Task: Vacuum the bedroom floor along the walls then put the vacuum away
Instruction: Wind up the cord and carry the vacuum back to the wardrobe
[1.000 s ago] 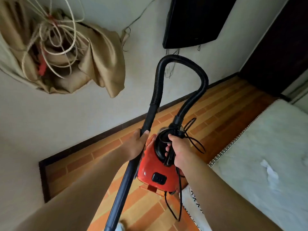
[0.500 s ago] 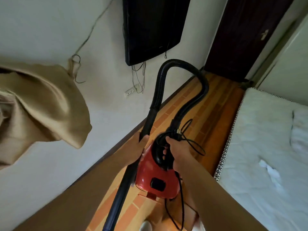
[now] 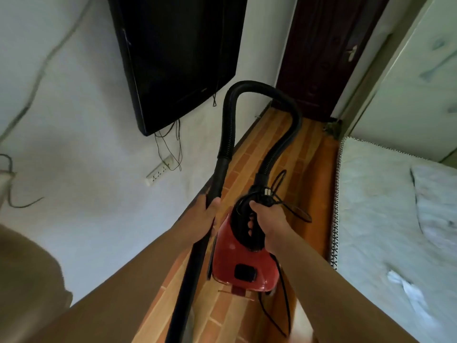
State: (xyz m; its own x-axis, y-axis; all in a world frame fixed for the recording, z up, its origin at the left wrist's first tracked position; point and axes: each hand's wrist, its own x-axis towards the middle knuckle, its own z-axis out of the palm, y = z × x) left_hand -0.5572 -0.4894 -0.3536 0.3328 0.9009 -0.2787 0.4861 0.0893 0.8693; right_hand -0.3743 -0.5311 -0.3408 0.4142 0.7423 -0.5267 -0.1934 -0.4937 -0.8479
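Wand [image 3: 197, 256] is gripped by the left hand [image 3: 205, 216], near the left wall. Red vacuum [image 3: 237, 258] is held above the floor at centre, its handle + bunched cord [image 3: 262, 195] clasped by the right hand [image 3: 268, 220]. Risk: slack cord hanging below could be trodden on, or snagged on the mattress [image 3: 383, 231] edge at right — 1 tug, grip lost.

The red plastic canister vacuum [image 3: 243, 263] is held over the orange brick-patterned floor [image 3: 309, 157], between the white plaster wall [image 3: 86, 120] on the left and the pale quilted mattress [image 3: 383, 219] on the right. The right hand [image 3: 268, 219] grips its top handle. The left hand [image 3: 202, 216] grips the black rigid wand [image 3: 197, 256] just left of it. The black ribbed hose [image 3: 249, 86] arches ahead, joining both. The black flat television [image 3: 178, 58] hangs on the wall, with the white power strip [image 3: 159, 170] below it and the dark wooden door [image 3: 326, 58] beyond.
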